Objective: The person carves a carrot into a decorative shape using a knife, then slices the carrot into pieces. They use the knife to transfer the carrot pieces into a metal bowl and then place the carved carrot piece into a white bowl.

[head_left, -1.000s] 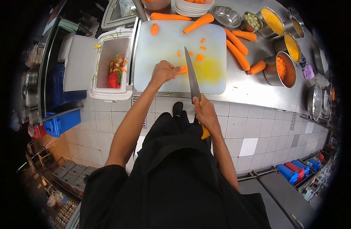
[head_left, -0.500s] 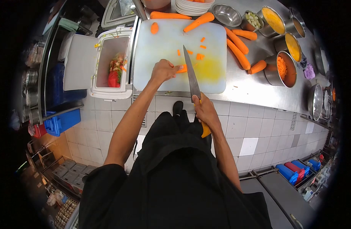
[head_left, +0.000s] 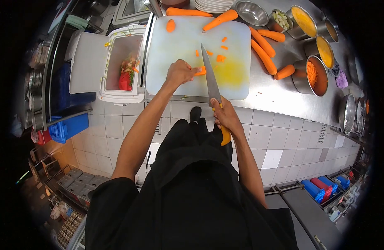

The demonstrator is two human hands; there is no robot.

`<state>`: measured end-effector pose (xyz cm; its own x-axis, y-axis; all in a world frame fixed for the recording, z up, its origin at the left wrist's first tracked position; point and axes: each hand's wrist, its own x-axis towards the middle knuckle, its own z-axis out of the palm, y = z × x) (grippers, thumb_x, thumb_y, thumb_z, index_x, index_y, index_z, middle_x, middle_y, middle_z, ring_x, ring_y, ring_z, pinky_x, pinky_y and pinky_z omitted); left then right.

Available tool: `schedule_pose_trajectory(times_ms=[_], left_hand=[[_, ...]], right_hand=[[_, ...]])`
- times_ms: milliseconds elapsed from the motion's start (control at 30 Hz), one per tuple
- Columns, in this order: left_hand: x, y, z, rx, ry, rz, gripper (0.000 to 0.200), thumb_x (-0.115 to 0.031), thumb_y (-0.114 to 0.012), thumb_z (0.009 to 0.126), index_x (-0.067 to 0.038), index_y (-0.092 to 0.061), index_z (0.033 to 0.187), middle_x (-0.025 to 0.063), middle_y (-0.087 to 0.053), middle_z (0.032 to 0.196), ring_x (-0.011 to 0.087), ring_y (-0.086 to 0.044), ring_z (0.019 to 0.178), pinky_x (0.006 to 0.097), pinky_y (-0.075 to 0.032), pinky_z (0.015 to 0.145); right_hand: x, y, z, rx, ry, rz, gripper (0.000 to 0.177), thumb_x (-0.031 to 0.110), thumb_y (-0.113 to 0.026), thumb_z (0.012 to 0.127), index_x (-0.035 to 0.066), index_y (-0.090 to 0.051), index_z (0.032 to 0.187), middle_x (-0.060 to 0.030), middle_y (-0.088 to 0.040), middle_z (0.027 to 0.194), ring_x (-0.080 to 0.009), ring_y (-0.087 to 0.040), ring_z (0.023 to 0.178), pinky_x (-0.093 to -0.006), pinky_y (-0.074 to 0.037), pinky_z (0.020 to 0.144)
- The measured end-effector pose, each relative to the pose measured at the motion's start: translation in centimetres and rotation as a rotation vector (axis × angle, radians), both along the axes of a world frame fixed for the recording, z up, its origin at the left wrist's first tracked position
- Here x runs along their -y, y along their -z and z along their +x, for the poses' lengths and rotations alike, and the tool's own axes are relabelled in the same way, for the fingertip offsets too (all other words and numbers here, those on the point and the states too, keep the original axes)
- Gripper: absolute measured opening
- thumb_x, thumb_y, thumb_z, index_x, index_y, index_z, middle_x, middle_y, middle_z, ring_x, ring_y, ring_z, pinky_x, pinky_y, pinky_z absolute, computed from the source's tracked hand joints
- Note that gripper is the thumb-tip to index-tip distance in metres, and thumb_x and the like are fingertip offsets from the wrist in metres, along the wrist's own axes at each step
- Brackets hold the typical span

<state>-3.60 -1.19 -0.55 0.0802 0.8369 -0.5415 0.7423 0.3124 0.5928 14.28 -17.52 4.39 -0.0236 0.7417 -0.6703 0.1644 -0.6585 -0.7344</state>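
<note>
**Carrot piece under the knife at the near edge of the cutting board**

Left hand [head_left: 180, 73]: grip closed, fingertips curled onto a short carrot piece [head_left: 200, 71] and pressing it against the white cutting board [head_left: 175, 46]. The piece lies near the middle of the board's near half, partly covered by the fingers.

Right hand [head_left: 225, 115]: grip fully closed round the orange handle of a long knife [head_left: 210, 77]. The handle end shows below the fist. The blade runs away from the person across the board's near edge, its flat just beside the right end of the carrot piece; whether the edge touches the piece cannot be told.

Surroundings: small cut carrot bits [head_left: 220, 58] lie scattered on the board beyond the blade tip, next to a yellow stain. Whole peeled carrots [head_left: 265, 58] lie on the steel bench [head_left: 275, 96] to the right of the board, with others along its far edge. A round metal pot of shredded carrot [head_left: 312, 76] stands further right among other metal containers. An open white box [head_left: 122, 62] holding vegetable scraps sits to the left of the board.
</note>
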Motion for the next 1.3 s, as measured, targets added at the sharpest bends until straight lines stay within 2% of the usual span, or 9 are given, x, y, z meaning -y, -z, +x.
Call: schedule_pose_trajectory(times_ms=[333, 400, 600, 700, 1033, 1133, 1200, 1233, 1300], left_hand=[[-0.2, -1.0, 0.2, -0.034, 0.016, -0.022, 0.053, -0.048, -0.079, 0.083, -0.008, -0.061, 0.055, 0.0040, -0.066, 0.056, 0.0141, -0.064, 0.051, 0.0320, -0.053, 0.056], [-0.6, -1.2, 0.4, -0.069, 0.012, -0.105, 0.047, -0.044, -0.084, 0.082, 0.001, -0.070, 0.085, 0.0088, -0.071, 0.068, 0.0112, -0.067, 0.058, 0.0247, -0.053, 0.056], [-0.3, -1.5, 0.3, -0.036, -0.002, -0.102, 0.051, -0.043, -0.085, 0.081, 0.004, -0.070, 0.094, 0.0109, -0.073, 0.073, 0.0125, -0.070, 0.062, 0.0241, -0.056, 0.058], [0.0, -0.7, 0.1, 0.031, -0.057, -0.032, 0.045, -0.044, -0.085, 0.080, -0.003, -0.066, 0.074, 0.0087, -0.070, 0.064, 0.0128, -0.067, 0.055, 0.0273, -0.054, 0.055], [0.1, -0.6, 0.1, 0.026, -0.102, 0.001, 0.049, -0.047, -0.084, 0.080, -0.005, -0.063, 0.065, 0.0077, -0.069, 0.063, 0.0123, -0.064, 0.050, 0.0289, -0.052, 0.052], [0.3, -1.0, 0.4, -0.054, -0.032, -0.049, 0.049, -0.051, -0.082, 0.080, -0.006, -0.065, 0.074, 0.0070, -0.069, 0.065, 0.0172, -0.065, 0.056, 0.0338, -0.053, 0.058], [0.7, -1.8, 0.6, -0.251, 0.107, 0.203, 0.053, -0.055, -0.079, 0.082, -0.006, -0.065, 0.095, 0.0094, -0.068, 0.083, 0.0239, -0.068, 0.075, 0.0387, -0.054, 0.070], [0.9, -2.0, 1.4, -0.246, 0.121, 0.209, 0.053, -0.055, -0.079, 0.082, -0.006, -0.065, 0.095, 0.0094, -0.068, 0.083, 0.0239, -0.068, 0.075, 0.0387, -0.054, 0.070], [1.7, -2.1, 3.9, -0.043, 0.069, 0.578, 0.060, -0.055, -0.078, 0.083, -0.007, -0.058, 0.113, 0.0130, -0.059, 0.103, 0.0308, -0.065, 0.093, 0.0429, -0.053, 0.081]], right_hand=[[-1.4, 1.0, 0.3, -0.034, -0.024, 0.063, 0.033, 0.038, -0.049, 0.106, 0.006, -0.047, 0.108, 0.0001, -0.042, 0.064, -0.0074, -0.042, 0.042, -0.0255, -0.041, 0.038], [-1.6, 1.4, 0.5, -0.047, -0.030, 0.052, 0.032, 0.038, -0.049, 0.106, 0.005, -0.047, 0.109, -0.0002, -0.042, 0.064, -0.0075, -0.042, 0.042, -0.0254, -0.041, 0.037], [-2.2, 1.6, 0.8, -0.086, -0.027, 0.061, 0.030, 0.034, -0.050, 0.105, 0.005, -0.050, 0.109, -0.0034, -0.048, 0.068, -0.0096, -0.046, 0.045, -0.0280, -0.041, 0.041], [-3.0, 1.6, 0.7, -0.141, -0.028, -0.001, 0.030, 0.034, -0.051, 0.105, 0.005, -0.050, 0.111, -0.0023, -0.046, 0.068, -0.0086, -0.044, 0.045, -0.0275, -0.041, 0.041], [-2.3, 1.9, 2.1, -0.407, 0.099, -0.049, 0.034, 0.039, -0.055, 0.104, 0.009, -0.048, 0.118, 0.0005, -0.042, 0.065, -0.0069, -0.038, 0.041, -0.0253, -0.038, 0.038], [-1.7, 1.5, 2.4, -0.403, 0.123, -0.013, 0.035, 0.041, -0.057, 0.104, 0.010, -0.047, 0.117, 0.0012, -0.040, 0.064, -0.0064, -0.036, 0.040, -0.0248, -0.037, 0.036], [-2.5, 1.2, 2.7, -0.379, 0.124, 0.020, 0.035, 0.042, -0.057, 0.104, 0.011, -0.047, 0.116, 0.0012, -0.040, 0.064, -0.0064, -0.036, 0.039, -0.0247, -0.038, 0.036], [-2.5, 1.1, 2.8, -0.382, 0.140, 0.001, 0.034, 0.041, -0.057, 0.104, 0.011, -0.047, 0.116, 0.0011, -0.041, 0.064, -0.0064, -0.037, 0.040, -0.0246, -0.038, 0.036], [-2.3, 0.8, 3.0, -0.379, 0.165, -0.024, 0.034, 0.041, -0.057, 0.104, 0.011, -0.048, 0.116, 0.0009, -0.041, 0.064, -0.0065, -0.037, 0.040, -0.0244, -0.038, 0.037]])
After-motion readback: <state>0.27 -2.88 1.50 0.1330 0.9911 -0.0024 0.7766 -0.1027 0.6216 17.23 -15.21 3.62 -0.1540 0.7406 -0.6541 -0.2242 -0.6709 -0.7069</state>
